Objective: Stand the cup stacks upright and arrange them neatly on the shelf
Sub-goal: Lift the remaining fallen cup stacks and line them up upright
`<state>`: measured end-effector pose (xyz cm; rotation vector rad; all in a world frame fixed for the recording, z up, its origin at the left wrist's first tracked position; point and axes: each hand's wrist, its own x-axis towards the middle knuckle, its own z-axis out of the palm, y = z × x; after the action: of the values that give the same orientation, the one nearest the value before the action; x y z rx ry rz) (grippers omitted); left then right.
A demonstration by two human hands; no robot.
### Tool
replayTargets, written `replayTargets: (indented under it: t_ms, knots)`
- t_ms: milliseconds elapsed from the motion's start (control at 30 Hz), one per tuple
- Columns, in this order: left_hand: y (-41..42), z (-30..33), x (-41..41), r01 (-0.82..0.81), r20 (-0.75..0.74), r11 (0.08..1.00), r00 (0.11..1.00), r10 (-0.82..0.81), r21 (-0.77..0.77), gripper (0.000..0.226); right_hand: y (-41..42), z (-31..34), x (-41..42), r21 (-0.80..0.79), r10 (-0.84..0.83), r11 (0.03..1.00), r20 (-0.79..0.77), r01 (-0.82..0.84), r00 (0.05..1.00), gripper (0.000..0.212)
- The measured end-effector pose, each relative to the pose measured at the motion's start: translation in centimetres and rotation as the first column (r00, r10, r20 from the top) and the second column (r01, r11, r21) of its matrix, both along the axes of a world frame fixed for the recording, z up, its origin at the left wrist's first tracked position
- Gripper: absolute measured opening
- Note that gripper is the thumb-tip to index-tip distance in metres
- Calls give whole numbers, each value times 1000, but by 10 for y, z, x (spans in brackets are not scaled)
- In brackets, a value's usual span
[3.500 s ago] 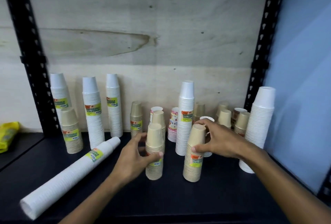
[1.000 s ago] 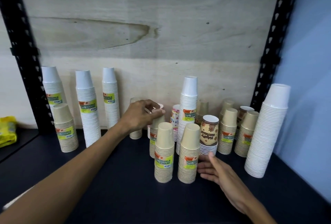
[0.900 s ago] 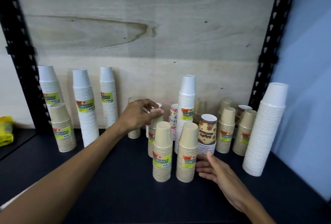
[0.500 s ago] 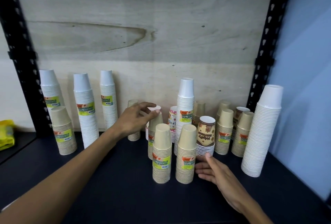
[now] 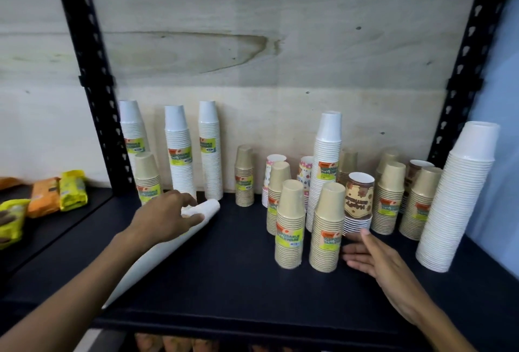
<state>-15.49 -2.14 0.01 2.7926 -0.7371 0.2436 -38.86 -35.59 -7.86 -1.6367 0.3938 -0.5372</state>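
Your left hand (image 5: pixel 165 218) is closing over the top end of the last fallen stack of white cups (image 5: pixel 157 250), lying slantwise at lower left of the shelf (image 5: pixel 238 289), fingers curled around it, likely to tip it upright. Your right hand (image 5: pixel 373 260) is resting open, empty, beside the tan stack (image 5: pixel 327 228) at centre right.

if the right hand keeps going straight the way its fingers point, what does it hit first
The right hand lies flat on the shelf, fingers aimed left and slightly back. First in line would likely be the front kraft cup stack, whose base sits just beyond the fingertips, though the exact gap is hard to judge.
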Motion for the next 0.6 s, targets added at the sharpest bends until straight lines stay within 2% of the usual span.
replayTargets:
  t_ms: [167,267,333,467,600]
  knots:
    - [22,-14,-13,-101,-41,985,993,108,140,64,6,3,-3,-24,-18,1000,-9,18,1000,71]
    - [27,-19,-19,-142,-95,968,982,164,206,80,9,4,-5,-34,-29,999,-32,28,999,39]
    - [27,-21,-22,-151,-102,966,979,175,208,83,9,4,-6,-57,-47,997,-52,44,998,21]
    - [27,-18,-26,-148,-134,975,976,171,168,81,7,3,-6,-108,-89,991,-86,80,992,17]
    - [24,-14,-28,-118,-200,990,971,131,79,84,10,2,-9,-343,-175,932,-138,119,975,13]
